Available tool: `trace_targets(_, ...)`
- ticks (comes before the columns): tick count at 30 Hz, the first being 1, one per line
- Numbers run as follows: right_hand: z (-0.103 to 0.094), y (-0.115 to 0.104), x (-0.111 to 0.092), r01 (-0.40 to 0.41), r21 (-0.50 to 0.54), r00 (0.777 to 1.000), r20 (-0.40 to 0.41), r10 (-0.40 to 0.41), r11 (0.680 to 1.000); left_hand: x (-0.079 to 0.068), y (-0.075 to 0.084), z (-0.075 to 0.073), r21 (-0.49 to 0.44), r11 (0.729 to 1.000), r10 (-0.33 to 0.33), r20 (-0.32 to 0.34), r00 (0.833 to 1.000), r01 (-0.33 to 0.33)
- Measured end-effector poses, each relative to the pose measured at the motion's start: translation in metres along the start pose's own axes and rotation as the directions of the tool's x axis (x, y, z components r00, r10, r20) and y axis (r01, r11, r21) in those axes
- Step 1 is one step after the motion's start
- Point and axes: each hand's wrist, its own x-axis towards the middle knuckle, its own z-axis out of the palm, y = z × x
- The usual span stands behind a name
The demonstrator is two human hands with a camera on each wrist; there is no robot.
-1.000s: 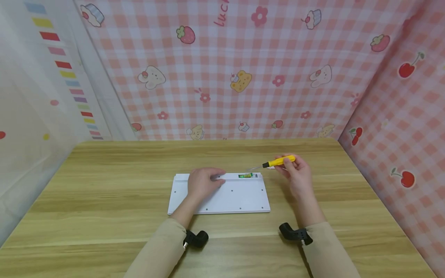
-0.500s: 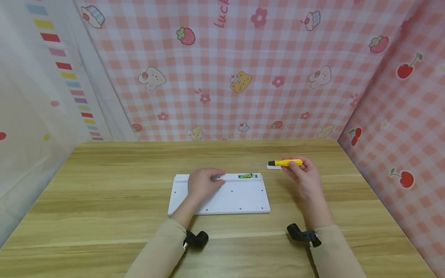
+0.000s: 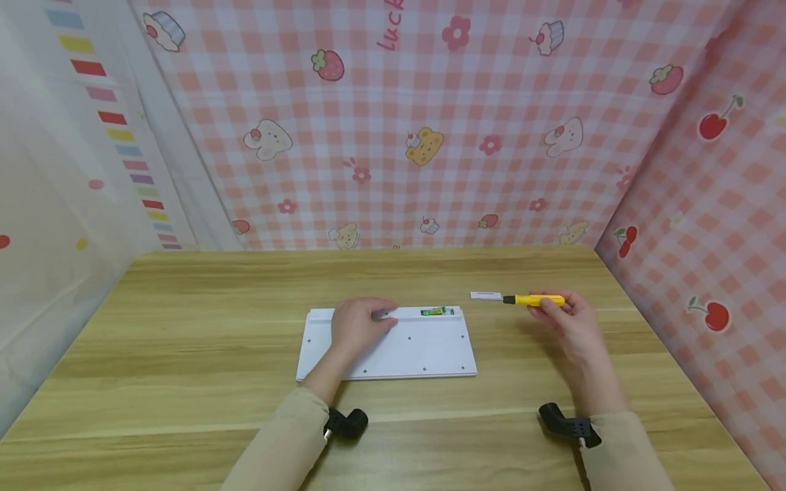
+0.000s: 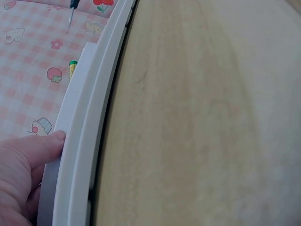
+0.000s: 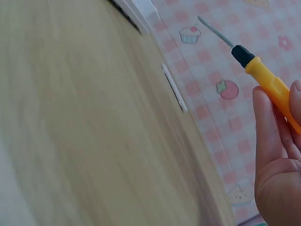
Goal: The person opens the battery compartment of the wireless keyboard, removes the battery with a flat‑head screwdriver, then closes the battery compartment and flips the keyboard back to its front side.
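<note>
A white keyboard [image 3: 430, 351] lies face down on the table, small screws dotting its underside. In its open battery compartment, near the far right corner, sits a green battery [image 3: 433, 311]. My left hand [image 3: 356, 327] grips the keyboard's raised far edge, its thumb [image 4: 49, 143] on that edge in the left wrist view. To the right, my right hand [image 3: 577, 331] holds a yellow screwdriver [image 3: 540, 300] by its handle, the shaft pointing left. The right wrist view shows the screwdriver's black collar and thin metal shaft [image 5: 216, 32] above the table, touching nothing.
A small white battery cover [image 3: 485, 296] lies on the wooden table [image 3: 202, 341] right of and behind the keyboard, close to the screwdriver's tip in the head view. Gingham cloth [image 3: 368, 102] hangs behind the table and along its right side.
My right hand has drawn the screwdriver rightward, away from the battery compartment, and the battery cover has come into fuller view. My left hand and the keyboard have stayed in place.
</note>
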Motion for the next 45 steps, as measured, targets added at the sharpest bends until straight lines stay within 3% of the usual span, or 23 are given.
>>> trace_targets(2, -0.008, -0.003, -0.002, 0.007, 0.0, 0.999, -0.04, -0.007, 1.0, 0.0, 0.0, 0.0, 0.002, 1.0, -0.004, 0.002, 1.0, 0.004)
trace_targets(4, -0.014, -0.006, -0.003, 0.013, 0.023, 0.991, -0.131, -0.01, 1.0, 0.0, 0.001, -0.001, 0.003, 1.0, -0.01, 0.007, 1.0, 0.01)
trace_targets(6, -0.019, -0.008, -0.003, 0.022, 0.043, 0.965, -0.263, -0.01, 0.999, 0.0, 0.001, -0.001, 0.0, 1.0, -0.016, 0.009, 1.0, 0.016)
trace_targets(9, -0.024, -0.011, -0.001, 0.016, 0.042, 0.885, -0.466, 0.005, 0.999, 0.0, 0.002, -0.002, -0.005, 1.0, -0.022, 0.011, 1.0, 0.023)
trace_targets(12, -0.029, -0.013, 0.001, -0.036, 0.017, 0.798, -0.602, 0.039, 0.999, 0.0, 0.002, -0.002, -0.013, 1.0, -0.025, 0.01, 1.0, 0.025)
trace_targets(14, -0.031, -0.014, 0.001, -0.064, 0.005, 0.761, -0.647, 0.053, 0.998, 0.0, 0.001, -0.002, -0.019, 0.999, -0.026, 0.009, 1.0, 0.026)
trace_targets(16, -0.032, -0.013, 0.0, -0.079, -0.014, 0.741, -0.67, 0.05, 0.997, 0.0, 0.001, -0.002, -0.02, 0.999, -0.027, 0.009, 1.0, 0.027)
trace_targets(21, -0.033, -0.01, -0.002, -0.139, -0.174, 0.722, -0.692, -0.021, 0.975, 0.0, 0.001, -0.001, -0.021, 0.999, -0.027, 0.012, 1.0, 0.027)
trace_targets(22, -0.033, -0.01, -0.002, -0.179, -0.237, 0.719, -0.694, -0.038, 0.955, 0.0, 0.001, -0.001, -0.021, 0.999, -0.026, 0.012, 1.0, 0.026)
trace_targets(24, -0.035, -0.009, -0.004, -0.291, -0.398, 0.721, -0.689, -0.074, 0.87, 0.0, 0.0, -0.001, -0.023, 0.999, -0.022, 0.012, 1.0, 0.022)
trace_targets(28, -0.042, -0.008, -0.008, -0.472, -0.669, 0.755, -0.643, -0.129, 0.575, 0.0, 0.0, -0.001, -0.023, 1.0, -0.017, 0.013, 1.0, 0.018)
trace_targets(29, -0.043, -0.007, -0.008, -0.488, -0.707, 0.766, -0.628, -0.136, 0.512, 0.0, 0.0, -0.001, -0.023, 1.0, -0.017, 0.014, 1.0, 0.018)
trace_targets(30, -0.045, -0.006, -0.008, -0.498, -0.726, 0.774, -0.618, -0.135, 0.474, 0.0, 0.0, -0.001, -0.024, 1.0, -0.017, 0.015, 1.0, 0.017)
trace_targets(32, -0.045, -0.005, -0.01, -0.507, -0.753, 0.789, -0.602, -0.127, 0.42, 0.0, 0.0, -0.001, -0.024, 1.0, -0.017, 0.015, 1.0, 0.017)
trace_targets(40, -0.045, -0.004, -0.013, -0.492, -0.819, 0.83, -0.543, -0.123, 0.297, 0.0, 0.001, 0.0, -0.017, 1.0, -0.006, 0.012, 1.0, 0.006)
trace_targets(45, -0.047, -0.003, -0.015, -0.457, -0.868, 0.866, -0.484, -0.124, 0.195, 0.0, 0.001, 0.0, -0.019, 1.0, 0.002, 0.012, 1.0, -0.002)
